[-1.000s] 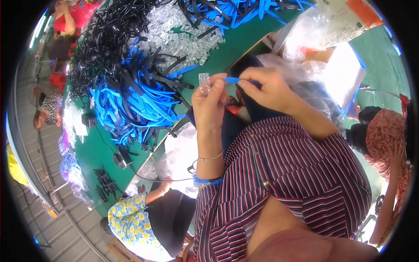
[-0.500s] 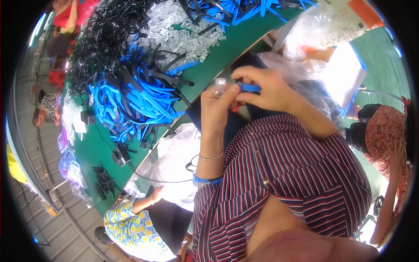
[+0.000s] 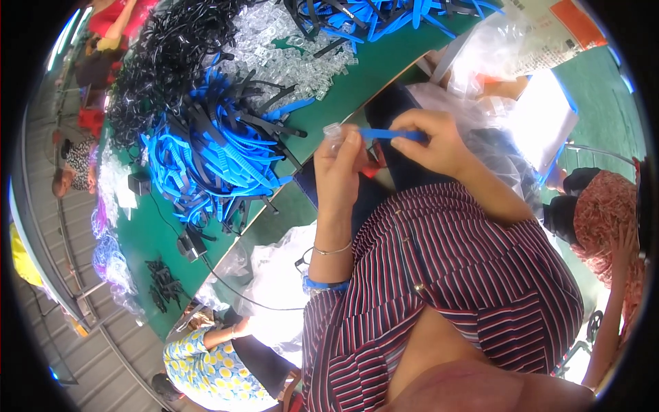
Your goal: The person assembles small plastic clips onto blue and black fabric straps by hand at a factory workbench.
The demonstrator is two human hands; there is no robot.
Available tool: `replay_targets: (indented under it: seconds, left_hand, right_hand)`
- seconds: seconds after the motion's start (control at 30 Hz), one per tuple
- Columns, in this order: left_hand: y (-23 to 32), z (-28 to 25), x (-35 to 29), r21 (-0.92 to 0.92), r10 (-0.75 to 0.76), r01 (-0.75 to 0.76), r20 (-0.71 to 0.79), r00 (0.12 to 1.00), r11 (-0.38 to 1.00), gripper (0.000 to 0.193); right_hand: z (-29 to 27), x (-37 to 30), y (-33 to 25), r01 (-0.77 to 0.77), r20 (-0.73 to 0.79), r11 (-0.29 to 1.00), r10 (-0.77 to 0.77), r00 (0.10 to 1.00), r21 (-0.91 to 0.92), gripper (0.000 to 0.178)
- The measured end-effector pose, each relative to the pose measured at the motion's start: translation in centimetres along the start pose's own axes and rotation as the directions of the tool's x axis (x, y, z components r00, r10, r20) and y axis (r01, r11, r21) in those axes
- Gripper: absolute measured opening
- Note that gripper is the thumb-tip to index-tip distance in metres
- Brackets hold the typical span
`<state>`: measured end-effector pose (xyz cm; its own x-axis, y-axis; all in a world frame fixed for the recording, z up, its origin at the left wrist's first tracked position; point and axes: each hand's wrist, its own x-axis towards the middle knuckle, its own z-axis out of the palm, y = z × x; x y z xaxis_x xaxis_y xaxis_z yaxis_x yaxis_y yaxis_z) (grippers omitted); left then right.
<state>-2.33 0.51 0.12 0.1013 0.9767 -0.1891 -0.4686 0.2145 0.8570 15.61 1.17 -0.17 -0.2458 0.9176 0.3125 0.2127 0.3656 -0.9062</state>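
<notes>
My left hand [image 3: 336,168] is closed, pinching a small clear plastic buckle [image 3: 331,129] that sticks out above the fingertips. From beside the buckle a blue strap [image 3: 376,134] runs straight across to my right hand [image 3: 434,143], which grips its other end between thumb and fingers. Whether the strap is threaded through the buckle cannot be made out, since my left fingers cover that spot. Just below the strap a small red thing [image 3: 371,167] shows, partly hidden by my left hand.
On the green table [image 3: 322,103] lie a heap of blue and black straps [image 3: 213,151], a pile of clear buckles [image 3: 295,58] and black straps [image 3: 158,69]. A black adapter [image 3: 191,245] trails a cable. Plastic bags [image 3: 278,275] hang by the edge. Other people sit around.
My right hand has drawn away to the right, and more of the blue strap now shows between my hands. My left hand with the buckle has shifted slightly left.
</notes>
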Motion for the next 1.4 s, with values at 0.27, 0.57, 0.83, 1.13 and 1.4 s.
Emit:
replay_targets:
  seconds: [0.27,0.57,0.83,1.13,1.4]
  left_hand:
    - [-0.7,1.4,-1.0,-0.013,0.062,-0.061,0.141,0.988,0.998,0.023]
    - [-0.5,1.6,-1.5,-0.108,0.08,-0.071,0.082,0.993,0.992,0.028]
    - [-1.0,1.7,-1.6,-0.261,0.033,0.015,0.177,0.984,0.965,0.03]
    - [-1.6,1.6,-1.5,-0.386,0.007,0.077,0.211,0.978,0.919,0.03]
    - [-2.4,1.9,-1.5,-0.37,-0.03,0.119,0.238,0.971,0.922,0.029]
  right_hand:
    - [0.5,-0.6,0.7,-0.21,0.044,0.835,0.219,0.975,0.509,0.019]
    - [0.4,-1.2,0.5,-0.264,0.118,0.769,0.241,0.963,0.582,0.017]
    - [1.1,-1.3,1.1,-0.258,0.201,0.807,0.176,0.964,0.531,0.017]
    - [1.6,-1.3,1.0,-0.206,0.141,0.833,0.155,0.978,0.514,0.016]
    - [1.7,-1.4,0.4,-0.262,0.161,0.783,0.206,0.965,0.564,0.015]
